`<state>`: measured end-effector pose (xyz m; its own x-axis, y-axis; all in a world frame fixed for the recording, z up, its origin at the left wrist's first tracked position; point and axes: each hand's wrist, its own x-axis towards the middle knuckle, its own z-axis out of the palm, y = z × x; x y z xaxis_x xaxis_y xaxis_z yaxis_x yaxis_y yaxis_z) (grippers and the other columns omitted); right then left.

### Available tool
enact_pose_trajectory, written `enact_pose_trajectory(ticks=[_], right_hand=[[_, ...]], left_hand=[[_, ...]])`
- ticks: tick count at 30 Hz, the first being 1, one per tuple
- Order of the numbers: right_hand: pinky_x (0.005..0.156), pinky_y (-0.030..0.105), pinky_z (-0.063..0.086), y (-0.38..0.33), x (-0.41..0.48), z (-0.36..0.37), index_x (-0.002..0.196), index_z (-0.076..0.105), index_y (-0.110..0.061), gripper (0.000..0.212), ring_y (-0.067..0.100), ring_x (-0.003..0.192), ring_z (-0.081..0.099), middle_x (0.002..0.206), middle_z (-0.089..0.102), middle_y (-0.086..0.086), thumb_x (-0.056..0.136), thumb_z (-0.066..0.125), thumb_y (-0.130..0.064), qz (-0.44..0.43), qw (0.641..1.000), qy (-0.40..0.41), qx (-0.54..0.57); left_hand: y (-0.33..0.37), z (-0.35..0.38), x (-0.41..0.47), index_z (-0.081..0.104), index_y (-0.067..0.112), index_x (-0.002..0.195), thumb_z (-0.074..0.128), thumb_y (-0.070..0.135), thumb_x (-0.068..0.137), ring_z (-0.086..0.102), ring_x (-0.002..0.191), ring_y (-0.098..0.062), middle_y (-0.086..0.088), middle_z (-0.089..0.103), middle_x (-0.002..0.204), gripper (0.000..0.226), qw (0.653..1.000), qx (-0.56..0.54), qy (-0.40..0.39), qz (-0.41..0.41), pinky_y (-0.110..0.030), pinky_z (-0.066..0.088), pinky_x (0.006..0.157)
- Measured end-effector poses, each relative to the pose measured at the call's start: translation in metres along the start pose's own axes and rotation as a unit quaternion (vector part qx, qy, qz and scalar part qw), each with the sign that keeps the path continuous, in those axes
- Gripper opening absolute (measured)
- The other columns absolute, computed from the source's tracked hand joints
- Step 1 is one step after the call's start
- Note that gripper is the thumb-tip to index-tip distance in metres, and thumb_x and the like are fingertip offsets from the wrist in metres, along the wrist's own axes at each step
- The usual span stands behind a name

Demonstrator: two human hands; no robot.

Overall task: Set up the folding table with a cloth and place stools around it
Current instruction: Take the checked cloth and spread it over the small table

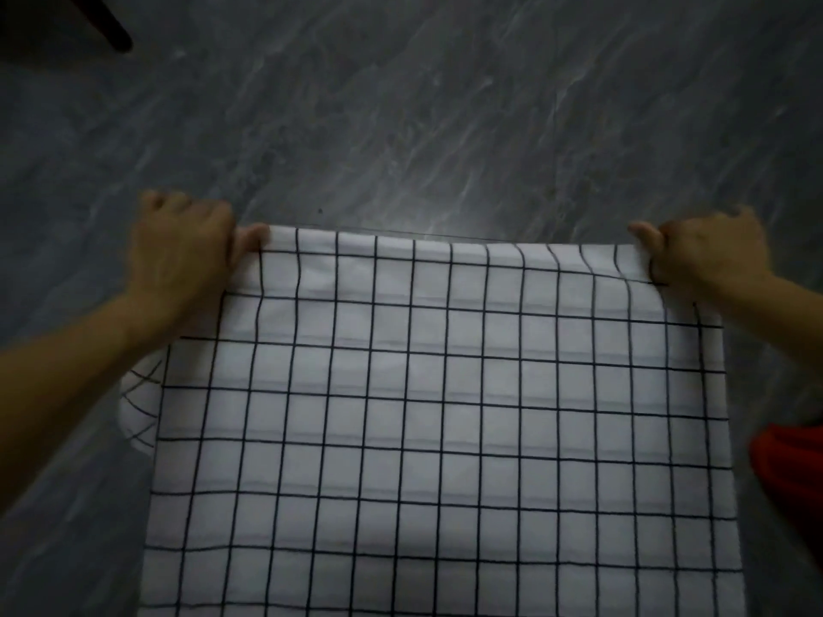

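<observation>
A white cloth (pixel 445 416) with a black grid pattern is stretched out flat below me, filling the lower middle of the view. My left hand (pixel 187 247) pinches its far left corner. My right hand (pixel 708 251) pinches its far right corner. The far edge runs taut between the two hands. Faint ridges show through the fabric, so a surface lies under it, but the table itself is hidden. A fold of the cloth (pixel 140 407) hangs down at the left side.
Grey marbled floor (pixel 445 104) spreads beyond and beside the cloth. A dark slanted leg of some furniture (pixel 107 28) shows at the top left corner. Red fabric (pixel 792 474) is at the right edge.
</observation>
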<state>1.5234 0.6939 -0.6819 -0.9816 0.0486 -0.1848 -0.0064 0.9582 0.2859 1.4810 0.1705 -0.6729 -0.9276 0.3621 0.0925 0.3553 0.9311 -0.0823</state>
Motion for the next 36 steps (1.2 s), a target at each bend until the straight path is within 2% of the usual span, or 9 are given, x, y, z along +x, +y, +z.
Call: enact_pose_trajectory(ticks=[2,4,6,9,14,18,25,31,36], right_hand=[[0.081,0.046,0.040,-0.007,-0.007,0.000,0.051,0.049,-0.010,0.069,0.029,0.057,0.052,0.052,0.051,0.016,0.099,0.024,-0.052,0.020,0.999,0.038,0.031],[0.082,0.046,0.038,-0.020,-0.017,-0.003,0.067,0.057,-0.006,0.055,0.036,0.075,0.055,0.073,0.058,0.023,0.099,0.035,-0.046,0.040,0.994,0.068,0.076],[0.087,0.047,0.036,-0.041,-0.030,-0.010,0.090,0.059,-0.006,0.040,0.037,0.089,0.052,0.092,0.058,0.023,0.097,0.041,-0.042,0.037,0.986,0.071,0.147],[0.090,0.045,0.034,-0.080,-0.052,-0.022,0.104,0.059,-0.006,0.041,0.035,0.096,0.050,0.102,0.057,0.021,0.092,0.040,-0.041,-0.035,0.970,0.075,0.227],[0.098,0.044,0.036,-0.152,-0.080,-0.050,0.115,0.057,-0.010,0.038,0.029,0.109,0.050,0.115,0.056,0.014,0.092,0.044,-0.038,-0.145,0.941,0.072,0.298],[0.101,0.043,0.034,-0.216,-0.086,-0.075,0.118,0.057,-0.010,0.038,0.027,0.112,0.050,0.117,0.056,0.012,0.094,0.046,-0.036,-0.184,0.921,0.071,0.337],[0.102,0.042,0.033,-0.310,-0.063,-0.125,0.127,0.055,-0.007,0.039,0.031,0.118,0.048,0.125,0.054,0.015,0.093,0.054,-0.028,-0.196,0.918,0.063,0.339],[0.109,0.042,0.025,-0.355,-0.035,-0.143,0.136,0.044,-0.012,0.044,0.027,0.129,0.037,0.138,0.045,0.013,0.097,0.046,-0.032,-0.170,0.937,0.053,0.299],[0.114,0.044,0.017,-0.374,-0.012,-0.138,0.143,0.034,-0.018,0.053,0.025,0.134,0.033,0.140,0.046,0.008,0.095,0.044,-0.035,-0.130,0.954,-0.030,0.268]], left_hand=[[0.003,0.001,0.002,0.050,0.002,0.083,0.035,0.046,0.096,0.045,0.085,-0.036,-0.025,0.053,0.086,0.048,0.997,0.023,0.010,-0.068,-0.046,0.026,0.080],[0.010,0.000,-0.005,0.050,0.003,0.094,0.035,0.045,0.094,0.043,0.093,-0.039,-0.027,0.050,0.098,0.044,0.991,0.010,0.002,-0.134,-0.049,0.027,0.083],[0.017,-0.001,-0.022,0.048,0.008,0.105,0.033,0.044,0.091,0.044,0.096,-0.039,-0.025,0.048,0.105,0.042,0.980,-0.078,-0.022,-0.183,-0.051,0.032,0.086],[0.017,0.001,-0.058,0.040,0.019,0.124,0.037,0.042,0.092,0.049,0.102,-0.036,-0.017,0.047,0.118,0.039,0.952,-0.202,-0.056,-0.224,-0.050,0.037,0.091],[0.002,-0.006,-0.083,0.036,0.022,0.135,0.045,0.031,0.094,0.045,0.120,-0.024,-0.010,0.049,0.134,0.043,0.932,-0.284,-0.062,-0.216,-0.036,0.032,0.101],[-0.015,-0.016,-0.065,0.046,0.022,0.128,0.050,0.029,0.091,0.051,0.113,-0.023,-0.004,0.054,0.127,0.038,0.898,-0.366,-0.103,-0.221,-0.037,0.041,0.095],[-0.015,-0.015,-0.038,0.040,0.011,0.138,0.057,0.032,0.089,0.043,0.125,-0.025,-0.012,0.046,0.139,0.056,0.895,-0.382,-0.108,-0.202,-0.038,0.034,0.106],[-0.044,-0.005,-0.030,0.041,0.031,0.130,0.059,0.035,0.069,0.053,0.110,-0.021,0.002,0.055,0.123,0.064,0.880,-0.417,-0.208,-0.087,-0.044,0.043,0.095],[-0.069,0.015,-0.027,0.041,0.030,0.129,0.061,0.044,0.065,0.056,0.096,-0.016,0.002,0.058,0.116,0.069,0.850,-0.432,-0.296,-0.060,-0.031,0.045,0.077]])
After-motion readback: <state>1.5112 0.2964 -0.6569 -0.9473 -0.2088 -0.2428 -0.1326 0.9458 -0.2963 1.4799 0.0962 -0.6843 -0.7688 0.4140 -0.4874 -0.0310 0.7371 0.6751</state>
